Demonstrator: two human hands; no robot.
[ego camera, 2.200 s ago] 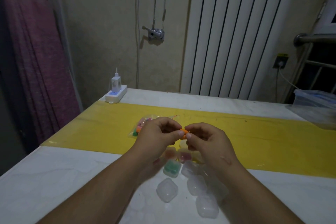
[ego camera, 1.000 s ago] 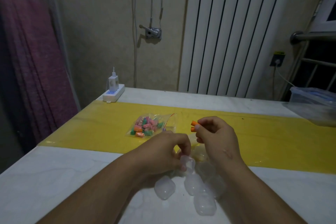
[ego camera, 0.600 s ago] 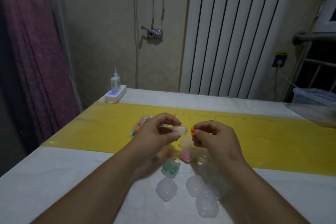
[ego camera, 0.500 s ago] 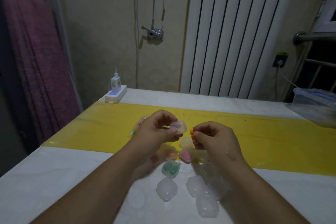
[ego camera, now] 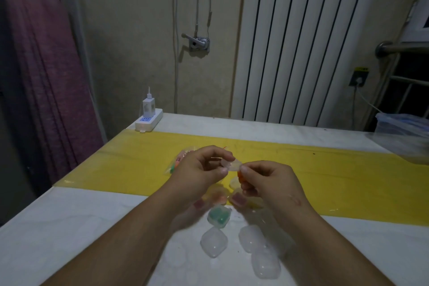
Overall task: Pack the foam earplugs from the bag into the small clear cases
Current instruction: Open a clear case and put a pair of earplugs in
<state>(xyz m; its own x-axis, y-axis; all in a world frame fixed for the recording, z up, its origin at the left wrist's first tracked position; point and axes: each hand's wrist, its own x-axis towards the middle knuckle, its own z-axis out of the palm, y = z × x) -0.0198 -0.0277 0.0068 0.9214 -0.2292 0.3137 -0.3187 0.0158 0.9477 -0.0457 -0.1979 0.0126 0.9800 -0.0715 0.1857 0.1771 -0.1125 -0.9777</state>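
While task sits partway, left grip [ego camera: 199,169] pinches case [ego camera: 229,163]; right grip [ego camera: 267,181] pinches orange earplugs [ego camera: 241,177] just beside it, not yet packed. Below grips: few filled cases [ego camera: 219,216], three empty cases [ego camera: 213,241] on tabletop [ego camera: 69,227]. Behind left grip, bag [ego camera: 176,165] holds more.

The earplugs [ego camera: 241,179] in the grip of the right hand [ego camera: 267,183] are bright orange. The held case [ego camera: 229,163] in the grip of the left hand [ego camera: 199,169] is clear and colourless. Just below both grips, the green-filled case [ego camera: 219,216] shows green through its clear shell, and the pink-filled case [ego camera: 239,199] shows dull pink. Below those, the empty cases [ego camera: 213,241] are milky clear. Behind the left grip, the bag [ego camera: 177,162] shows pink, orange and green. Under the grips, the tabletop [ego camera: 69,227] is white and faintly veined, crossed by a plain yellow band [ego camera: 325,169].
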